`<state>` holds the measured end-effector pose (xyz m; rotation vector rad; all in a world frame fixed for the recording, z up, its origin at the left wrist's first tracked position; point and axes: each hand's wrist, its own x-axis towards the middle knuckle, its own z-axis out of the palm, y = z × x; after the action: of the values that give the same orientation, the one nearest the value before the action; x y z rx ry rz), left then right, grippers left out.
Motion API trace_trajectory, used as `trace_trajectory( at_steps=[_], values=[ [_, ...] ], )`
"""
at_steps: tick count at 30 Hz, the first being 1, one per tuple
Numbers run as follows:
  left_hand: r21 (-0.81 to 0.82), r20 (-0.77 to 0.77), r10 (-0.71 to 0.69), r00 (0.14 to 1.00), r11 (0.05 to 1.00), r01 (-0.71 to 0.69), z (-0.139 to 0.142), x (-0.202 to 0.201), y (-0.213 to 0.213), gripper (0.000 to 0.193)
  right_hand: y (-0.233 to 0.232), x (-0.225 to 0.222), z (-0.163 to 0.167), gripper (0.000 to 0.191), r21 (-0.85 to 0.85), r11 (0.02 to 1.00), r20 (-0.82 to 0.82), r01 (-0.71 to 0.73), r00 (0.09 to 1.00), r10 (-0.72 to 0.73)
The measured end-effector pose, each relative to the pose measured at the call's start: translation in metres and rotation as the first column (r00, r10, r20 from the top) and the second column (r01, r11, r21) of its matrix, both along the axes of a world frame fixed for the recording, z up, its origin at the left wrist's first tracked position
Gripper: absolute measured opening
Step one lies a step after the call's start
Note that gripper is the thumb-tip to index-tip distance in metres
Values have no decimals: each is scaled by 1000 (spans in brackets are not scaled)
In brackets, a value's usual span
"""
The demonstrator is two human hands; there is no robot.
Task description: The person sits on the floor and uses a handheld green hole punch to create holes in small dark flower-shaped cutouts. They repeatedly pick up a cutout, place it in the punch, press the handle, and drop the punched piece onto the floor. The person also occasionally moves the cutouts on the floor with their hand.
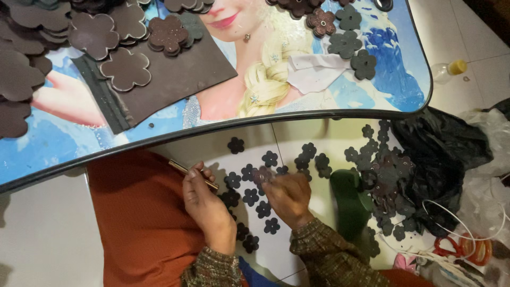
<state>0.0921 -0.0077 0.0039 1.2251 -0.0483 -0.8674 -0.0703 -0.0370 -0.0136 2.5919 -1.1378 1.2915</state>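
My left hand (206, 204) is closed around a thin brass-coloured rod-like tool (183, 169) that points up and left. My right hand (287, 197) pinches a small dark flower-shaped cutout (261, 175) at its fingertips, blurred by motion. Both hands hover over the white tiled floor, where several small black flower cutouts (251, 197) lie scattered beneath and between them. Orange cloth (139, 212) lies under my left forearm.
A low table (329, 114) with a printed cartoon picture spans the top, carrying brown foam flowers (126, 69), grey flowers (344, 43) and a dark sheet (175, 79). At right lie a green object (349, 204), a black plastic bag (441, 154), more cutouts, orange scissors (467, 247), a small bottle (446, 69).
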Motion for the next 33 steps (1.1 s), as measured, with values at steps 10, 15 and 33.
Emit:
trace_trajectory(
  at_steps=[10, 15, 33],
  values=[
    [52, -4, 8, 1000, 999, -8, -3, 1, -2, 32, -60, 41, 19, 19, 373, 895, -119, 245, 969, -216],
    [35, 7, 14, 1000, 999, -14, -5, 1, -1, 33, -70, 68, 16, 29, 481, 856, -269, 189, 961, -61],
    [4, -41, -33, 999, 999, 33, 2, 1, -1, 31, -69, 58, 14, 30, 807, 586, -81, 81, 996, -27]
  ],
)
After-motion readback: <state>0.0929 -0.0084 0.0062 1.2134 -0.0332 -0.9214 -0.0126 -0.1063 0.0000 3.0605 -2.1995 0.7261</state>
